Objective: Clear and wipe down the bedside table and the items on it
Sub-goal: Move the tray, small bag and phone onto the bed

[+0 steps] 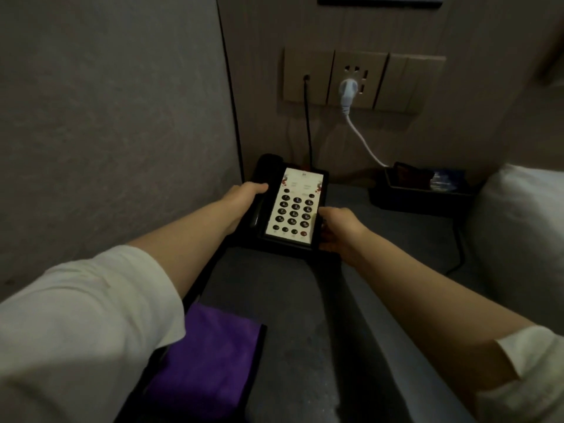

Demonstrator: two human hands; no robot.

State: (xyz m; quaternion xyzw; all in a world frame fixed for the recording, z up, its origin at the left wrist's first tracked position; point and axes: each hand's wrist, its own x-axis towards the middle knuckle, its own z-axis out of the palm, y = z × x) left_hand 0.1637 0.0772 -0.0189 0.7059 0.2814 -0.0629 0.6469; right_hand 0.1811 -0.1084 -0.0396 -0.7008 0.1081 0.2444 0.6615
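A black desk telephone with a white keypad face and dark round buttons sits at the back left of the dark grey bedside table. My left hand grips its left side at the handset. My right hand holds its right edge near the front corner. A purple cloth lies folded on the table's near left part, half under my left sleeve.
A black tray holding small packets stands at the back right. A white plug and its cable hang from the wall sockets; a black cord runs down to the phone. White bedding borders the table on the right, a padded panel on the left.
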